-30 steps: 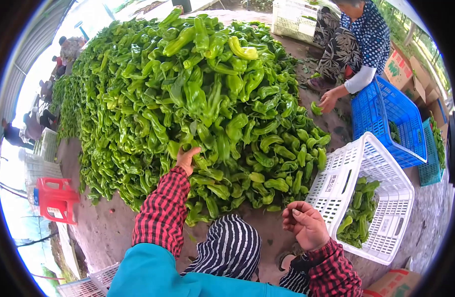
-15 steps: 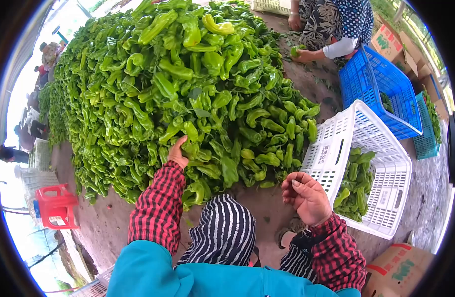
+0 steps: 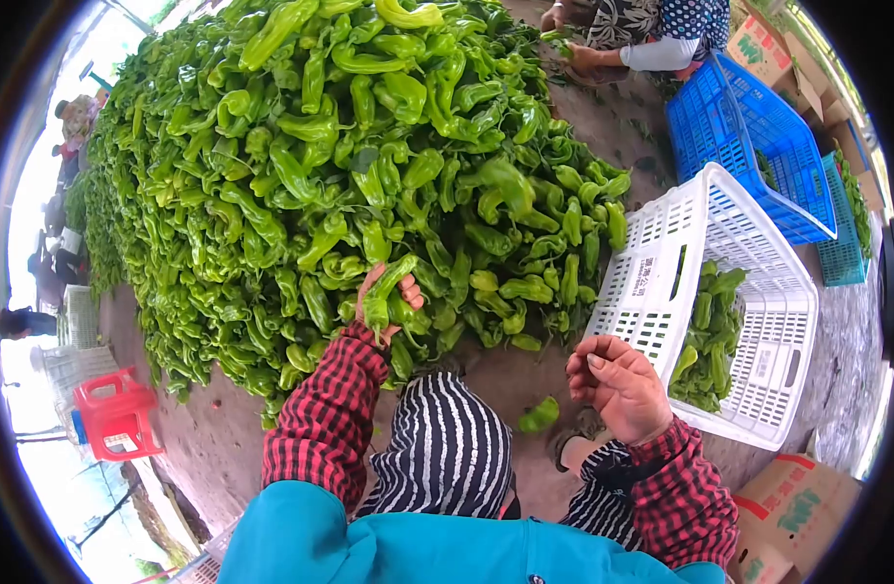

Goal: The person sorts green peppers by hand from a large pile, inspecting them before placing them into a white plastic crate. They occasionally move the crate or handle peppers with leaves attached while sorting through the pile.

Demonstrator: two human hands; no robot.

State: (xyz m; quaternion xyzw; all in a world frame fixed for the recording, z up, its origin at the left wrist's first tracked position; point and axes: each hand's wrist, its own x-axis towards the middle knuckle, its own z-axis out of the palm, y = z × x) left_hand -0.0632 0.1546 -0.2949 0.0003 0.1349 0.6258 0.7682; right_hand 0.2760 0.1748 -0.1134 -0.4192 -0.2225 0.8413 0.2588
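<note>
The pepper (image 3: 393,277), a long green one, is sitting in the left hand (image 3: 388,310), just off the near edge of the big pile of green peppers (image 3: 369,146). The fingers are closing around it, thumb on one side and the others wrapping the far side. A second, shorter pepper seems to be hanging in the same grip, though this is hard to tell.

The right hand (image 3: 617,384) is hovering low to the right, near the white crate (image 3: 661,243), holding nothing; its fingers are curling loosely inward with gaps between them.

The white crate is tilting toward the pile, and the peppers in it (image 3: 705,341) are covering only its lower part, so the sorting looks to be in an early stage: the crate has plenty of room and the pile is taking up most of the view. One loose pepper (image 3: 539,416) is lying on the bare ground (image 3: 495,375) between the knees and the crate.

Farther right a blue crate (image 3: 739,136) is leaning the same way, and at the far side a co-worker's hand (image 3: 583,54) is reaching into the pile. A red stool (image 3: 116,414) is standing at the near left.
</note>
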